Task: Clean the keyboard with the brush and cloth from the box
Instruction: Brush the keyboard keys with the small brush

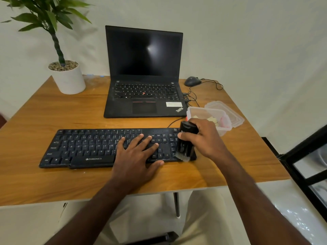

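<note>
Fingers of the right hand [203, 138] gripped a black blocky plastic brush [185, 140], bristles on the flat black keyboard [85, 147]; left hand [136, 154] lay spread flat, lower centre.

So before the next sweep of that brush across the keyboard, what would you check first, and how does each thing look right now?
1. Brush firmly held: ok, the right hand grips its black body.
2. Bristles on the keys: ok, they touch the keyboard's right end.
3. Keyboard steadied: ok, the left hand rests flat on it.
4. Path to the left free: not ok, the left hand covers the middle keys.
5. Cloth ready in the box: cannot tell, contents unclear through the plastic.
6. Keyboard cable out of the way: ok, it runs behind.
</note>
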The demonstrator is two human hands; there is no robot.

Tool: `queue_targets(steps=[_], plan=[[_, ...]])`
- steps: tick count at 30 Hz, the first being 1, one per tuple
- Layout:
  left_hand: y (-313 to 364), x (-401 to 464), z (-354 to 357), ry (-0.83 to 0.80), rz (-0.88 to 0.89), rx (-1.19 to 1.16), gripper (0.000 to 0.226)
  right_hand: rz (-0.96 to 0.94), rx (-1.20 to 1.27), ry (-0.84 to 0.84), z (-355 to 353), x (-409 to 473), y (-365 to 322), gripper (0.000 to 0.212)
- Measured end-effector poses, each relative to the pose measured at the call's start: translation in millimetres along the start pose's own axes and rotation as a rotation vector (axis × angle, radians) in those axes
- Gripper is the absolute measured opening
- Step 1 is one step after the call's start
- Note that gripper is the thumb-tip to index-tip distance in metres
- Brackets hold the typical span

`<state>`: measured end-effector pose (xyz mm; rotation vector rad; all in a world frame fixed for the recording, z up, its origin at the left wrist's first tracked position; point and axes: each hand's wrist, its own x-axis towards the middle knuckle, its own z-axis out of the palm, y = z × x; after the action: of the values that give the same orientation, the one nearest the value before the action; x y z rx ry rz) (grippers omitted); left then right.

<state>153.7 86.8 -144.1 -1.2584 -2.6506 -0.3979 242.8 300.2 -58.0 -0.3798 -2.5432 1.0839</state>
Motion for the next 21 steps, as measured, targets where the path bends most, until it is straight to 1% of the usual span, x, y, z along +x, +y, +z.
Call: queue_targets(steps=[2, 3, 7, 9, 10, 11, 13, 15, 19, 21], plan=[[0.1, -0.3, 0.3, 0.005, 0.003, -0.005, 0.068, -0.03, -0.006, 0.051, 4.4, 4.1, -6.6, 0.019], [0.2, -0.7, 0.4, 0.008, 0.003, -0.004, 0.068, -0.048, -0.036, 0.05, 9.8, 3.6, -9.1, 0.019], [0.3, -0.7, 0.5, 0.014, 0.001, -0.009, 0.067, -0.134, -0.124, -0.058, 22.9, -8.8, -7.8, 0.022], [-0.2, -0.2, 0.8, 0.013, -0.004, -0.006, 0.067, -0.123, -0.125, -0.114, 12.0, -8.4, 1.5, 0.02], [-0.2, 0.2, 1.0, 0.01, -0.005, -0.007, 0.067, -0.105, -0.096, -0.115, 6.2, -8.1, 6.4, 0.019], [-0.2, 0.4, 1.2, 0.009, -0.005, -0.007, 0.068, -0.088, -0.052, -0.082, 2.2, -8.1, 11.2, 0.019], [-0.6, 0.3, 1.9, 0.008, -0.006, -0.004, 0.067, -0.064, 0.032, 0.034, 2.8, -8.4, 13.7, 0.02], [-0.6, 0.8, 2.1, 0.007, -0.01, 0.0, 0.068, -0.074, 0.053, 0.102, 13.5, -7.2, 9.4, 0.018], [-1.2, 0.3, 1.9, 0.012, -0.011, 0.006, 0.067, -0.124, -0.034, 0.144, 38.8, -1.7, -3.7, 0.021], [-0.9, -0.1, 1.8, 0.013, -0.009, 0.007, 0.066, -0.169, -0.055, 0.109, 44.1, -2.6, -6.4, 0.024]])
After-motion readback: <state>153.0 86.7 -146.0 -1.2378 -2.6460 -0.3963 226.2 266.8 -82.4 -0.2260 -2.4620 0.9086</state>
